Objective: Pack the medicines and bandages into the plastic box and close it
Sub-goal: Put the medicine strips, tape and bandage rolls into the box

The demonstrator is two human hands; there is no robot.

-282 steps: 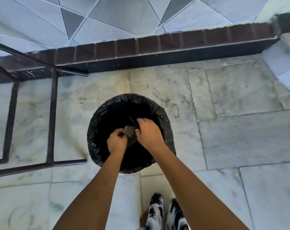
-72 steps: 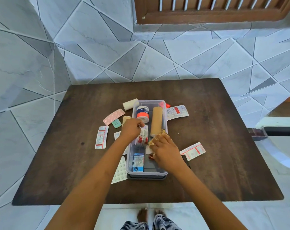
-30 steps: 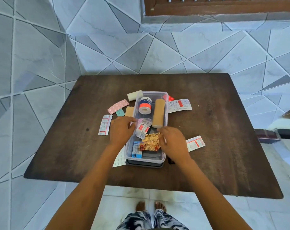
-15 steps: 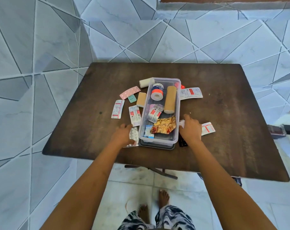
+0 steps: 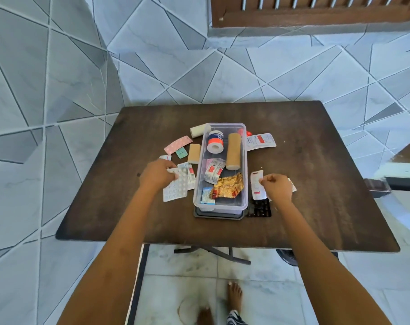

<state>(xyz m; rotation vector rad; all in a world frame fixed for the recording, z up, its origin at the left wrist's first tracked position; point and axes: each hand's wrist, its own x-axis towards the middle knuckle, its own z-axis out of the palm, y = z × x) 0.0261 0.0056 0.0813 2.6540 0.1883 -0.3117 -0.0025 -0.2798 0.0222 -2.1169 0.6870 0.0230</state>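
The clear rectangular plastic box (image 5: 220, 202) sits mid-desk, already holding tape, a tan roll and foil packs. Left of the box, the left hand (image 5: 157, 173) has its fingers closed on a white blister strip (image 5: 178, 186); right of the box, the right hand (image 5: 277, 186) pinches a white-and-red tablet strip (image 5: 256, 184). Each strip is best lifted clear of the box's rim and laid flat inside, so the lid can later shut.

A plastic box (image 5: 220, 202) is set mid-table (image 5: 316, 184), holding a tape roll (image 5: 215, 142) and bandage roll (image 5: 233, 148); pill strips (image 5: 176, 187) are scattered left and right.
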